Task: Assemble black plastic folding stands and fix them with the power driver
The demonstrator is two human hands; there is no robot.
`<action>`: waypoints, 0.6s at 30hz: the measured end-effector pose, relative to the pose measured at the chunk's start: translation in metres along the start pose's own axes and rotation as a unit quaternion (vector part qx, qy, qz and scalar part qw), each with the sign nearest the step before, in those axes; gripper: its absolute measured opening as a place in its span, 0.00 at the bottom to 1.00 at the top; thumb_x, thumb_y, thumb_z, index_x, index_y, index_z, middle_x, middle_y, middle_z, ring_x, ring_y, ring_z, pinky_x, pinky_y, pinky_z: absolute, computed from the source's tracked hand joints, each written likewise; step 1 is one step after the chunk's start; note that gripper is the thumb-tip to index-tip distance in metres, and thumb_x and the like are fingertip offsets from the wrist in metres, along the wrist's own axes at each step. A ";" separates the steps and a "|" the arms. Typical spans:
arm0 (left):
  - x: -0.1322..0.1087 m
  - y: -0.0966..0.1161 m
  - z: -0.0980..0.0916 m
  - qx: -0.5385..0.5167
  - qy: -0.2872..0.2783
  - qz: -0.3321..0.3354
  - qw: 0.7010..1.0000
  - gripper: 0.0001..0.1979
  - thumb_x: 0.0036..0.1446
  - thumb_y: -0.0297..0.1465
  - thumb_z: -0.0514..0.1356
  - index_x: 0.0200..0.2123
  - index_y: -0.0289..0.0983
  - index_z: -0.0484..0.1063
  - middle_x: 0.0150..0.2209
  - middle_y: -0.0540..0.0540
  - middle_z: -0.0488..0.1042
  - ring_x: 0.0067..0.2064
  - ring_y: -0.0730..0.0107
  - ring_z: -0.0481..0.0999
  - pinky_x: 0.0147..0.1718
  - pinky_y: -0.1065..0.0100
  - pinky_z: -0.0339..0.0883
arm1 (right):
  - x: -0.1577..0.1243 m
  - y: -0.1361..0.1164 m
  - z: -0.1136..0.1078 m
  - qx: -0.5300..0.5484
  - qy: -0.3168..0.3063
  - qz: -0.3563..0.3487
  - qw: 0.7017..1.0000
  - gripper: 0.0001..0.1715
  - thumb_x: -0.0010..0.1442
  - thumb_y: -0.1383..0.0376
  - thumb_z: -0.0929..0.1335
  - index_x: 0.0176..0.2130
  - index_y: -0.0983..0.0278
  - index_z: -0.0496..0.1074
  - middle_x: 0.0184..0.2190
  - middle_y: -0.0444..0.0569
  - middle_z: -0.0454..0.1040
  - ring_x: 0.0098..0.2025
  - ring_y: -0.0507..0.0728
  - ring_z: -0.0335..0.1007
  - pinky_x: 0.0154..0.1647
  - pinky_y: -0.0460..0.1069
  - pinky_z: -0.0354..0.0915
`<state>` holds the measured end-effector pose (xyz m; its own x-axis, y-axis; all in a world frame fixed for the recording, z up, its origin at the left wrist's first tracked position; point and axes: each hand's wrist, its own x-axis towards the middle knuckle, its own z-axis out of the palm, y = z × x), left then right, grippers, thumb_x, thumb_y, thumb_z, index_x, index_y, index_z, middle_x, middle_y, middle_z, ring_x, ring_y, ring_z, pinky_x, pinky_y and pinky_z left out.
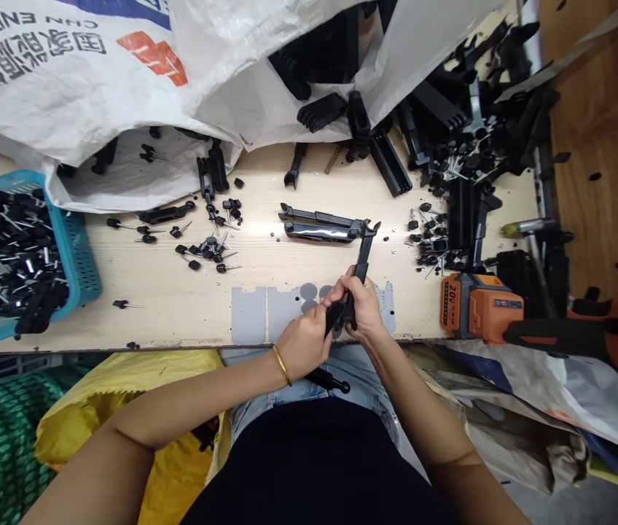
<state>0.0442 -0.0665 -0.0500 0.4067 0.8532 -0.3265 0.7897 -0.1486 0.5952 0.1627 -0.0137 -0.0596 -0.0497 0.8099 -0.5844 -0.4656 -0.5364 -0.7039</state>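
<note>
My left hand (304, 341), with a gold bangle at the wrist, is closed round the lower end of a black plastic part near the table's front edge. Beside it, touching, my right hand (366, 310) grips a black arm with a forked tip (364, 255), which points up and slightly right. Where the held pieces meet is partly hidden by my fingers. Just above lie two long black arms (320, 224), side by side on the wooden table (178, 277). Another black rod with a ball end (331, 380) rests by my lap.
A blue basket (82, 255) of black-headed pins stands at the left. White sacks (205, 65) with black parts lie along the back. Loose pins (210, 248) are scattered left of centre. At the right are piled black parts (462, 211), a hammer (530, 227) and an orange power tool (481, 306).
</note>
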 end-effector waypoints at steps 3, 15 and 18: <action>-0.002 -0.001 0.004 -0.009 0.011 -0.011 1.000 0.17 0.57 0.28 0.52 0.50 0.28 0.58 0.39 0.35 0.73 0.40 0.55 0.78 0.36 0.58 0.74 | 0.000 0.002 -0.002 -0.009 -0.014 0.012 1.000 0.11 0.49 0.63 0.67 0.22 0.61 0.60 0.13 0.39 0.67 0.21 0.52 0.70 0.28 0.48 0.72; 0.010 0.001 -0.001 0.066 -0.039 -0.012 0.997 0.15 0.57 0.26 0.52 0.48 0.28 0.62 0.38 0.35 0.74 0.34 0.58 0.78 0.33 0.60 0.73 | 0.010 0.000 -0.009 -0.026 -0.059 0.018 0.998 0.11 0.47 0.64 0.68 0.21 0.62 0.60 0.13 0.39 0.67 0.21 0.52 0.71 0.29 0.48 0.72; 0.009 0.002 -0.001 0.058 -0.040 -0.030 0.997 0.14 0.58 0.26 0.52 0.48 0.28 0.62 0.39 0.34 0.74 0.36 0.56 0.78 0.35 0.59 0.73 | 0.011 0.000 -0.009 -0.030 -0.048 0.018 0.998 0.10 0.47 0.64 0.68 0.21 0.62 0.60 0.13 0.39 0.67 0.21 0.51 0.70 0.29 0.47 0.71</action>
<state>0.0492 -0.0586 -0.0510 0.3879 0.8207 -0.4195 0.8597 -0.1581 0.4857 0.1700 -0.0070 -0.0693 -0.1505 0.8070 -0.5711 -0.4078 -0.5769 -0.7078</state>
